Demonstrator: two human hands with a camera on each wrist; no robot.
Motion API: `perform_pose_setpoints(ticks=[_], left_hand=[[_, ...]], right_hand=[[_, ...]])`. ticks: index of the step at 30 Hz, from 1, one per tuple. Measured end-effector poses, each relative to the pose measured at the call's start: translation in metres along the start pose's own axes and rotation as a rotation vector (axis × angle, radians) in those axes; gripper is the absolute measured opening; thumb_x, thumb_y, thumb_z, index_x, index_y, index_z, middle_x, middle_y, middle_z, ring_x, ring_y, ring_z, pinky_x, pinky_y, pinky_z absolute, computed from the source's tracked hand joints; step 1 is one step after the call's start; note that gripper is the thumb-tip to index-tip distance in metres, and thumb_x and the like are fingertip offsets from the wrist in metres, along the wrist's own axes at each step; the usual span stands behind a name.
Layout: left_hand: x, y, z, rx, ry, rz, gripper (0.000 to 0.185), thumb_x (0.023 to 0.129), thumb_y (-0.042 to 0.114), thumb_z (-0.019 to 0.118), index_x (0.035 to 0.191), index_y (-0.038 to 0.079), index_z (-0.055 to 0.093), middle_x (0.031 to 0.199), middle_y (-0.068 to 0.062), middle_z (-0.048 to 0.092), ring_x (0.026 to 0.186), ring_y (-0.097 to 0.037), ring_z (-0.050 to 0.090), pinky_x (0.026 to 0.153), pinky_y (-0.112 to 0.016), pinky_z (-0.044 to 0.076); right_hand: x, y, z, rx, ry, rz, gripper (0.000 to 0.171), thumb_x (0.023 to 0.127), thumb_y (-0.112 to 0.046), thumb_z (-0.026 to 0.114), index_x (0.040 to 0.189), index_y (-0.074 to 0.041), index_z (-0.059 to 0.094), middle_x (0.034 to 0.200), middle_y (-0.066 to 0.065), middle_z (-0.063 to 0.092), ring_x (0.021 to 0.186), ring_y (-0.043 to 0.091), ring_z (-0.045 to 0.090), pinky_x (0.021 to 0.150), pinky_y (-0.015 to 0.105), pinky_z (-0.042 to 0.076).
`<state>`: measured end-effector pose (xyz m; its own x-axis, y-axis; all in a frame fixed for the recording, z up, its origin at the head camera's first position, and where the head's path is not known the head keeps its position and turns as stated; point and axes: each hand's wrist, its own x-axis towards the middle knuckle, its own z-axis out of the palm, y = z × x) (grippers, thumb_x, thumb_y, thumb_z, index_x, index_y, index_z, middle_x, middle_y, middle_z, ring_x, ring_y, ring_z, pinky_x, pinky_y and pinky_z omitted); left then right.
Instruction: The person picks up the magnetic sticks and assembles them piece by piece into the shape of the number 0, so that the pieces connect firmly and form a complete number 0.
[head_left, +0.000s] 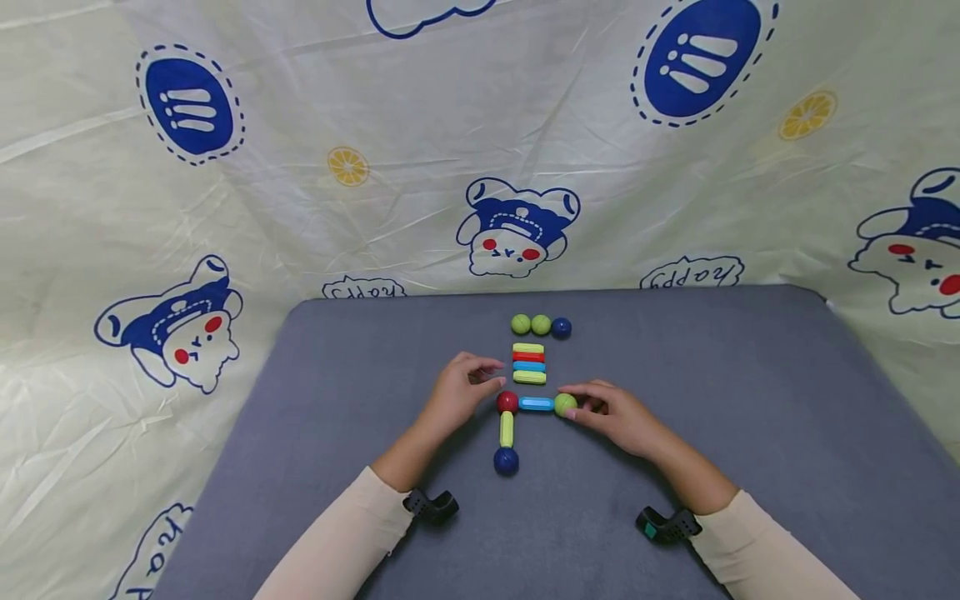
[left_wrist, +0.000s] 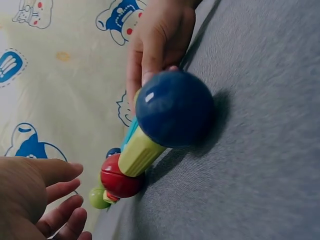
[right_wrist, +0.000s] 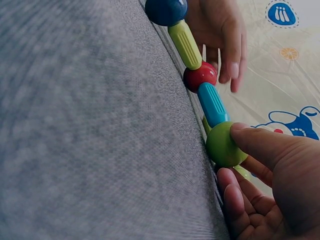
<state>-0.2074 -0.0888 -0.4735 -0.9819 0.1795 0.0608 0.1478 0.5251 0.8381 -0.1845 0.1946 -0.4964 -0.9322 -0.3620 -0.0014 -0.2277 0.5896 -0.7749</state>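
Green ball (head_left: 566, 404) is being pinched by the right hand (head_left: 622, 417) onto the blue rod (head_left: 536, 404) mid-mat; the left hand (head_left: 457, 392), fingers relaxed, is hovering beside the red ball (head_left: 507, 402). Next likely needs another rod.

Just beyond both grips, a stack of four coloured plastic rods (head_left: 528, 363) blocks passage; grey fabric tabletop (head_left: 750, 400) outside each grip lies open.

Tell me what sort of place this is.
Probably a home play corner: a grey felt-like table mat, a cream cartoon-printed plastic backdrop sheet, and colourful plastic toy rods and balls laid out on the mat.
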Motion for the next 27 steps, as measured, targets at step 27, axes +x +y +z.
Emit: perform_pose_setpoints(ticks=[27], left_hand=[[0.034, 0.001, 0.029, 0.189, -0.121, 0.095, 0.016, 0.089, 0.022, 0.079, 0.104, 0.016, 0.079, 0.089, -0.005, 0.058, 0.079, -0.013, 0.048, 0.066, -0.023, 0.039]], right_hand=[[0.0, 0.0, 0.0, 0.004, 0.001, -0.015, 0.035, 0.097, -0.03, 0.069, 0.131, -0.019, 0.068, 0.109, 0.004, 0.063, 0.088, 0.014, 0.056, 0.075, 0.025, 0.047]])
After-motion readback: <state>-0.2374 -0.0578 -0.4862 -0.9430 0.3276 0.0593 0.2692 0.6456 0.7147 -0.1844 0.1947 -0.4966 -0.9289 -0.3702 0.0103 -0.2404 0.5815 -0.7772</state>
